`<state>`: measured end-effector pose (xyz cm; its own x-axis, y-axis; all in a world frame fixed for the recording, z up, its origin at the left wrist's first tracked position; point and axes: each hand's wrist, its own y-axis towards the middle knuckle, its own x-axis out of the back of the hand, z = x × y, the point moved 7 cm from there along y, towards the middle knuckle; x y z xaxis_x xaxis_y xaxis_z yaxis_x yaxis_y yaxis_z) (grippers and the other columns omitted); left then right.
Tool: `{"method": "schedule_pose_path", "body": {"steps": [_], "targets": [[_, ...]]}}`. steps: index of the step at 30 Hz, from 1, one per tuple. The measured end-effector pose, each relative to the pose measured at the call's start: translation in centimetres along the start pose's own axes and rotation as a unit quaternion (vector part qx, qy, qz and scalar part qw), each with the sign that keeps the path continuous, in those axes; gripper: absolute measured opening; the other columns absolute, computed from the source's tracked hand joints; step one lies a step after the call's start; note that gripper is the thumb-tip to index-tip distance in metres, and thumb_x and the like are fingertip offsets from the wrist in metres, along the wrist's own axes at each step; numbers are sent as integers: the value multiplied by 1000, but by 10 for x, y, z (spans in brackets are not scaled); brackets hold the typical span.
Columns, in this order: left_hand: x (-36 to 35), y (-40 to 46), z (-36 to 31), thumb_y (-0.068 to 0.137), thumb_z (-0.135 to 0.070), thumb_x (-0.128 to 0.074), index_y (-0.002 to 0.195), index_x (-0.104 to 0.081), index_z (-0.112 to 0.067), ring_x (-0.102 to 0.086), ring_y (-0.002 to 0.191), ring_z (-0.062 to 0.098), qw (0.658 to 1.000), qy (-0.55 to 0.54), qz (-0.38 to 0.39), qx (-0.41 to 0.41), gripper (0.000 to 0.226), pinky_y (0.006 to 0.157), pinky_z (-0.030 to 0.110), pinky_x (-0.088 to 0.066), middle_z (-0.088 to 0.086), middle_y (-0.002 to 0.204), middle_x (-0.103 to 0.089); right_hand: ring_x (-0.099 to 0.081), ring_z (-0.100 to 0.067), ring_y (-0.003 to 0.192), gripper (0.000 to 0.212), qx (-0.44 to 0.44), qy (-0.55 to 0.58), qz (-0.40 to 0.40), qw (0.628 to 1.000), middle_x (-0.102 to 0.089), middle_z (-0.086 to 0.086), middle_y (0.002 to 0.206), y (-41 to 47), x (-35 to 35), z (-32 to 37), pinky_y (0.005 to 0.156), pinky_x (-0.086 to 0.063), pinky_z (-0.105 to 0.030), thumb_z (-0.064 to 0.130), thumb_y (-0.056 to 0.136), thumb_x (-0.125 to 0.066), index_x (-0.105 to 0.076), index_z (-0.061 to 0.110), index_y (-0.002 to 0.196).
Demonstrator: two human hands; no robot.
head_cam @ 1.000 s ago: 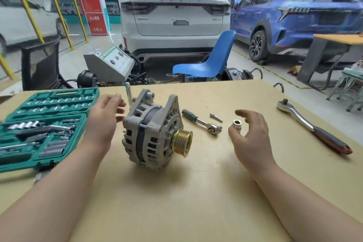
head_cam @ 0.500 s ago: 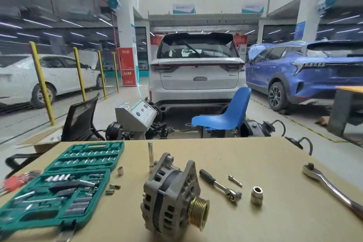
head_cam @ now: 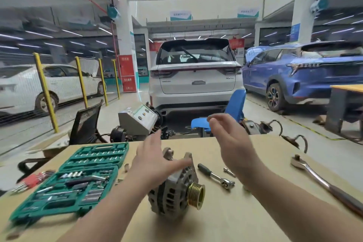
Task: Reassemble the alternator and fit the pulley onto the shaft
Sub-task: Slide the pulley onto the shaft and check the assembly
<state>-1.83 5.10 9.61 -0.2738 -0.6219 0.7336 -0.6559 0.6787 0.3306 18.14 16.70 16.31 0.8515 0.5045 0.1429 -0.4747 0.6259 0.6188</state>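
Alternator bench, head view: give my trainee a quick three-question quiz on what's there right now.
1. True or false: the gold pulley sits on the front of the alternator.
2. Which tool lies nearest the pulley's right side? A) small ratchet B) large ratchet C) green socket set
3. Fill in: neither the left hand nor the right hand holds any ____.

Key: 1 true; 2 A; 3 tool.

Alternator at the middle of the table

The alternator (head_cam: 174, 192) stands on the table (head_cam: 225, 222), pulley (head_cam: 195, 194) on its right; socket case (head_cam: 66, 182) left, small ratchet (head_cam: 216, 178) right, big ratchet (head_cam: 324, 182) far right, chair (head_cam: 233, 108) behind.
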Motion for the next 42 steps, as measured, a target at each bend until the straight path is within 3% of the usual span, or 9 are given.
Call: {"method": "schedule_pose_path", "body": {"steps": [3,8,14,18,23,30,33,36,42], "targets": [[-32,8,7,38,-99,-70,168,-2,-34,-33,154,32,985,52,127,105,160,121,53,-40,3,171,-27,-59,-15,121,28,-223,-30,38,974,-65,8,126,-12,-40,-86,94,-44,-29,46,111,-48,-58,27,128],[-40,21,-1,38,-88,-73,156,-24,-32,-60,126,30,976,110,133,130,140,95,48,-60,4,150,-47,-57,-23,124,50,-395,40,1,918,-61,-1,135,-37,-62,-175,101,-45,-41,55,109,-46,-56,17,140],[-37,26,2,50,-81,-74,148,-42,-32,-64,114,19,989,86,68,99,114,86,37,-54,-9,141,-62,-68,-33,109,44,-429,267,-74,860,-70,-14,123,-60,-88,-214,99,-55,-54,46,107,-58,-67,6,124],[-26,14,21,41,-81,-81,146,-47,-45,-60,111,12,995,-13,53,79,116,87,37,-52,-16,129,-61,-75,-20,101,34,-415,298,-40,859,-77,-3,115,-67,-91,-201,83,-56,-39,39,104,-64,-69,15,128],[-10,-4,37,34,-65,-95,124,-66,-49,-67,112,4,982,-172,8,72,96,95,39,-58,-23,118,-69,-70,-42,121,53,-458,442,65,769,-70,-26,133,-74,-123,-187,106,-54,-53,44,102,-60,-73,1,131],[-20,-17,51,40,-30,-101,122,-75,-32,-79,96,38,894,-436,-27,101,86,83,52,-65,8,109,-80,-55,-48,139,86,-459,526,101,709,-58,-28,149,-69,-114,-176,124,-33,-62,67,89,-72,-62,1,144],[-32,-9,48,61,-19,-88,130,-71,-24,-77,92,44,841,-532,6,100,71,70,45,-64,19,113,-77,-58,-42,139,96,-406,480,98,772,-61,-22,148,-60,-95,-174,122,-39,-58,80,80,-71,-66,6,142],[-52,-2,44,75,-21,-77,122,-69,2,-70,87,41,774,-622,60,100,52,78,46,-60,28,105,-71,-60,-36,137,76,-359,409,78,835,-67,-14,142,-51,-77,-170,121,-41,-54,70,90,-67,-68,15,141],[-79,-4,47,88,-29,-66,86,-81,-13,-74,75,24,700,-702,86,98,21,71,36,-62,6,84,-77,-59,-53,130,56,-278,337,66,897,-62,-34,138,-47,-73,-157,110,-47,-69,44,107,-48,-57,0,142]]}}
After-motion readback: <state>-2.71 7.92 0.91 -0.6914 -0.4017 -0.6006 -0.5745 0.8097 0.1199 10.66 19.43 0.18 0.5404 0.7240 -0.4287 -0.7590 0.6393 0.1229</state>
